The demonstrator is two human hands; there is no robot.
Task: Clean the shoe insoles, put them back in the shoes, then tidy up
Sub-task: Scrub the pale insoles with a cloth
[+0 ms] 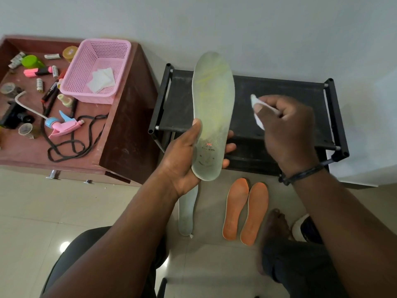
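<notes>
The left hand is gripping the pale insole upright by its heel over the black rack; the right hand is pinching a white wipe beside it. Pressing high up (the toe is unsupported) may be bending it or levering it loose.

The left hand covers the heel end of the pale insole, and the small print there is too tiny to read. A second pale insole on the floor is partly behind that arm. The tabletop runs off the left edge. The white wipe is mostly tucked inside the right hand.
</notes>
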